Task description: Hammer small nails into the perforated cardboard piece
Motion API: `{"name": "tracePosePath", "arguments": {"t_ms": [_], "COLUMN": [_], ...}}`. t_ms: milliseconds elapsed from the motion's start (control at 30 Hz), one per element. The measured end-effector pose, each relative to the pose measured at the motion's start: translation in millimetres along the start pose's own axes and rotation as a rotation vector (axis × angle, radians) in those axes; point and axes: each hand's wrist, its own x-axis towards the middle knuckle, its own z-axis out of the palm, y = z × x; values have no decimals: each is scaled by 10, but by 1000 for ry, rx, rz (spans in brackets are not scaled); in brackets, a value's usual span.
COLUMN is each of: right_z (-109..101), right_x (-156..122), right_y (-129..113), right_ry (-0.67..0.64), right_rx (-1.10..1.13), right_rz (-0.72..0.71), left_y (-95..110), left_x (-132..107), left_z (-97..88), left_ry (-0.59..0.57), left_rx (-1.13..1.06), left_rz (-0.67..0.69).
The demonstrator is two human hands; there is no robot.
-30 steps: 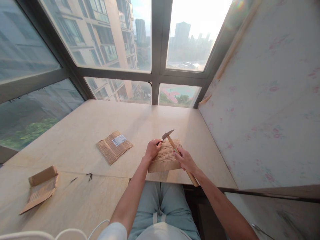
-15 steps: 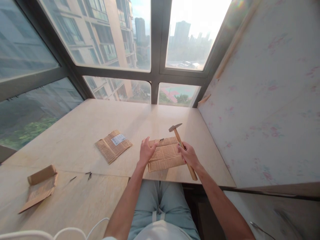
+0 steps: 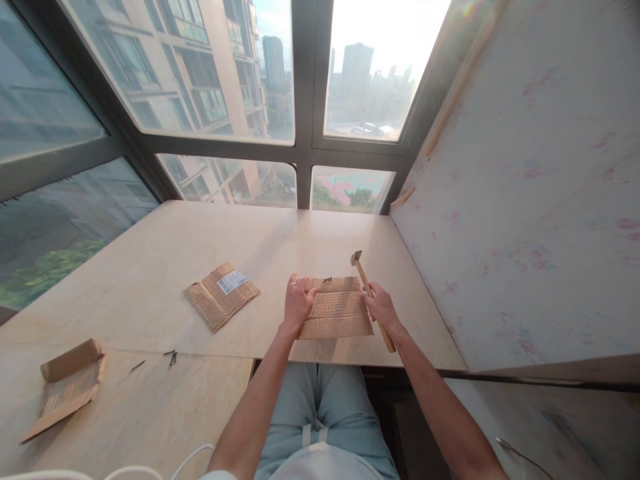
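Note:
In front of me is a flat piece of cardboard (image 3: 336, 307) with rows of small dark holes or dots in its middle band. Several dark nails (image 3: 327, 281) lie at its far edge. My left hand (image 3: 299, 303) grips the left edge of the cardboard, thumb on top and fingers around the far corner. My right hand (image 3: 381, 305) is wrapped round the wooden handle of a hammer (image 3: 365, 272), its head pointing away from me. The thumb side of that hand is at the cardboard's right edge; whether it grips the cardboard too is unclear.
A second cardboard piece (image 3: 223, 297) with a white label lies to the left on the wooden tabletop (image 3: 280, 243). Farther left are loose nails (image 3: 173, 358) and a folded cardboard piece (image 3: 70, 387). A white cable (image 3: 193, 457) runs near the front. Windows and a papered wall (image 3: 525, 200) border the table.
My left hand has closed onto the cardboard's left edge. The hammer has turned in my right hand, its head now narrower to view. The view has shifted slightly.

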Motion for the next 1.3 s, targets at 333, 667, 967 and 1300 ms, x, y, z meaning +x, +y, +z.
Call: {"name": "tracePosePath", "arguments": {"t_ms": [333,667,967,1300], "right_z": [-203,33,79,85], "right_x": [-346,-372,-381,-410], "right_y": [-249,-320,-382,-326], "right_ry": [-208,-387,-340,-305], "right_rx": [340,232,185,161], "right_rz": [-81,-75,-99,-101], "left_y": [334,286,235,243], "left_x": [-400,-423,-430,-436], "left_z": [-74,-2,41,30], "left_ry": [-161,-140,-118,-117], "left_rx": [334,344,331,315], "left_rz": [378,356,370,361]}}
